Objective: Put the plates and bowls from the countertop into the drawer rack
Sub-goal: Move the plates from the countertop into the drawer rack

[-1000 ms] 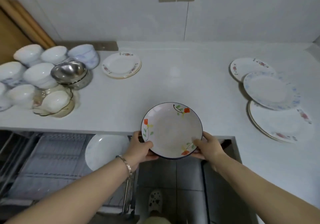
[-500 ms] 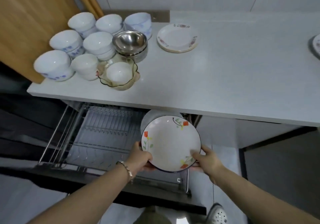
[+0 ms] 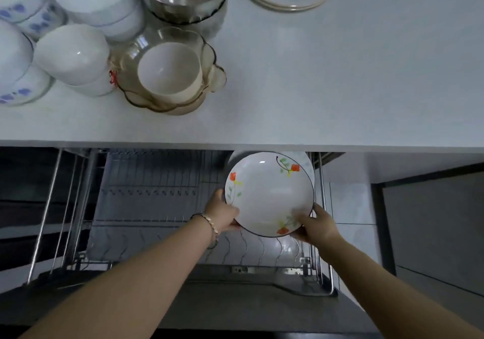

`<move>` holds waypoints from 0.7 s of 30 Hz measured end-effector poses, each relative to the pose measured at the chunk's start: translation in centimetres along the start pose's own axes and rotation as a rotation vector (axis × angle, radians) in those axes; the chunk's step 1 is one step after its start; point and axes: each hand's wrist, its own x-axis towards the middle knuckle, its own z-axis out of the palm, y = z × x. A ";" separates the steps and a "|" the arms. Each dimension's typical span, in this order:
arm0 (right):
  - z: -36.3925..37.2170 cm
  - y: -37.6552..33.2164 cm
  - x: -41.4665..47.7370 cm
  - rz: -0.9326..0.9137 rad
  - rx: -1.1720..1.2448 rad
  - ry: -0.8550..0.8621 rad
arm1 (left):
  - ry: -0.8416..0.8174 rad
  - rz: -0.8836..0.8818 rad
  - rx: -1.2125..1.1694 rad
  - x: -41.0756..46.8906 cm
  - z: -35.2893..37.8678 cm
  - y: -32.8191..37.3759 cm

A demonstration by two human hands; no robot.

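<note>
Moved: round white flower-painted plate [image 3: 269, 194] has left the white desk [image 3: 340, 90], now over the wire drawer rack [image 3: 157, 194].
Grip: left hand [image 3: 222, 211] and right hand [image 3: 314, 227] clasp its rim, plate between them; slotting looks next.

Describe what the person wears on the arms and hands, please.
No sleeves are in view, and neither the left hand nor the right hand wears a glove. A thin bracelet of small pale links circles the left wrist. The right wrist carries nothing, and no rings show.
</note>
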 end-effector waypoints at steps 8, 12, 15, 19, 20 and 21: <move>1.0 -0.1 5.8 -0.068 -0.021 0.094 | 0.050 0.117 0.147 7.4 1.3 1.3; 1.8 0.5 6.8 -0.100 -0.258 0.193 | 0.117 0.241 0.387 7.9 0.7 1.5; 2.2 0.7 6.8 -0.122 -0.400 0.229 | 0.114 0.334 0.479 7.7 0.0 1.5; 2.5 0.7 6.9 -0.199 -0.426 0.254 | 0.090 0.362 0.446 7.6 -0.4 1.2; 2.5 0.7 6.9 -0.206 -0.438 0.246 | 0.077 0.365 0.462 7.6 -0.5 1.0; 2.4 0.6 6.9 -0.204 -0.443 0.241 | 0.062 0.365 0.479 7.6 -0.5 0.9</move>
